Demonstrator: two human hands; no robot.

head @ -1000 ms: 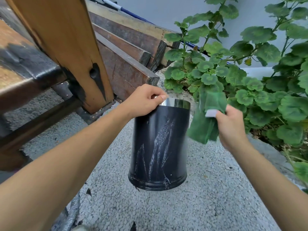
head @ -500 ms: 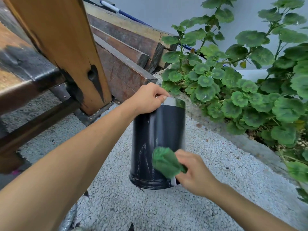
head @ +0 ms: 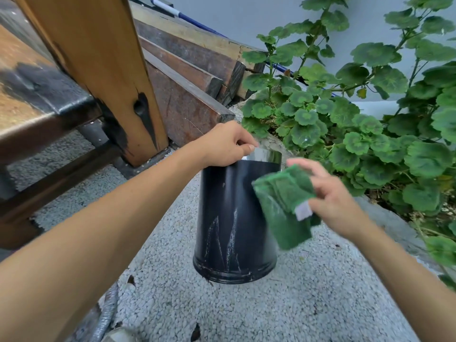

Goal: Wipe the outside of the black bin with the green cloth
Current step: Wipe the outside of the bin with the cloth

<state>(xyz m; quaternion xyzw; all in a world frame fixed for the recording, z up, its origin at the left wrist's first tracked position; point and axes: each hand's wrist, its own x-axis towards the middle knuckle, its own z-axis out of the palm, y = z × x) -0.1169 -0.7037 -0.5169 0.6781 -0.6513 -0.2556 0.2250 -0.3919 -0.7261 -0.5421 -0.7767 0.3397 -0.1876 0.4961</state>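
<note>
A tall, cylindrical black bin (head: 234,218) with a smooth, glossy wall stands upright on pale, fine-grained pebble ground (head: 296,304). Its inner face shows as a bright, reflective silver band at the top rim, and its lower wall carries thin whitish streaks and scuffs, with a ridged band around the base. The left hand (head: 227,144) is closed on the near rim of the bin, thumb and fingers pinching the edge. The right hand (head: 330,193) holds a folded green cloth (head: 283,208) of fuzzy, towel-like texture, with a small pale tag at its edge; the fingers are closed around the cloth's right side. The cloth overlaps the upper right side of the bin, though whether it touches the wall cannot be told, as it is blurred. To the left stands a slanted light-brown wooden post (head: 98,58) with dark knots, beside dark, weathered wooden planks (head: 187,77). To the right grows a plant with round, scalloped green leaves (head: 357,119) against a plain grey wall (head: 246,16).
</note>
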